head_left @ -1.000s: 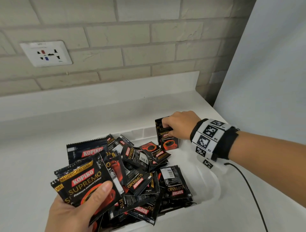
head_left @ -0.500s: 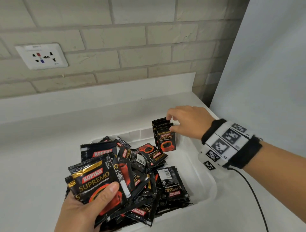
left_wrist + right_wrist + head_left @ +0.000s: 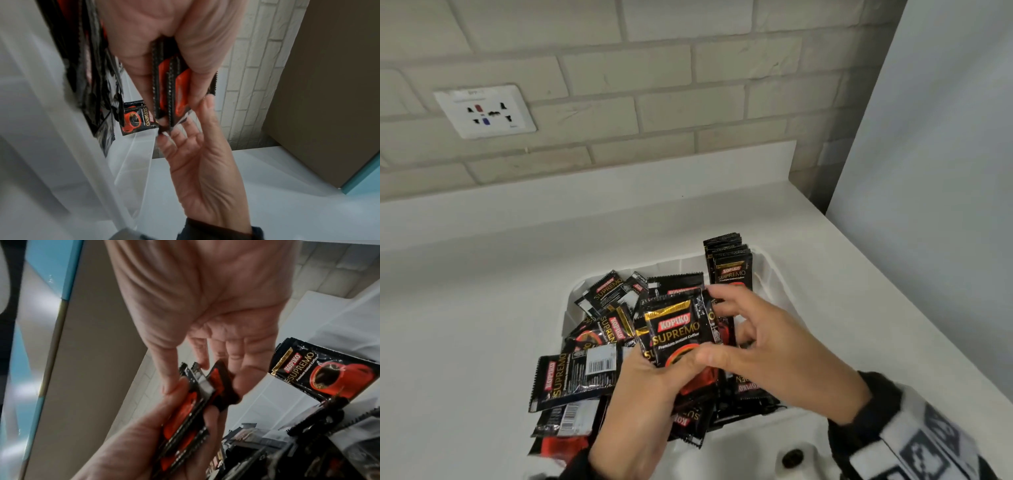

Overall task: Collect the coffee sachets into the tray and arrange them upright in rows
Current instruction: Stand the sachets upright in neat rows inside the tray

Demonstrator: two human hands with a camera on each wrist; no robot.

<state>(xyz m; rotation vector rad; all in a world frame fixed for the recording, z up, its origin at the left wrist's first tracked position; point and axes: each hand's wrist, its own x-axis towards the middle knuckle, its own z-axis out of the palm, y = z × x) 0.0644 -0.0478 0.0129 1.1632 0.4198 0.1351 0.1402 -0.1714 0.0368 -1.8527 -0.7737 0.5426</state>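
Note:
My left hand (image 3: 671, 373) holds a small stack of black Kopiko coffee sachets (image 3: 678, 329) above the middle of the white tray (image 3: 774, 270). My right hand (image 3: 722, 325) pinches the stack's right side between thumb and fingers. The wrist views show the held sachets (image 3: 164, 81) edge-on, with the right hand's fingers (image 3: 246, 379) curled on the rear one (image 3: 222, 386). A short upright row of sachets (image 3: 729, 263) stands in the tray's far right corner, also in the right wrist view (image 3: 318, 369). Loose sachets (image 3: 613, 301) lie jumbled across the rest of the tray.
Some sachets (image 3: 575, 380) hang over the tray's left rim onto the white counter (image 3: 465, 325). A brick wall with a socket plate (image 3: 484, 111) is behind. A tall white panel (image 3: 928, 137) closes the right side. The counter edge runs along the right.
My right hand left the upright row and came back to the stack. My left hand lifted the stack up and rightward over the tray, where both hands now meet.

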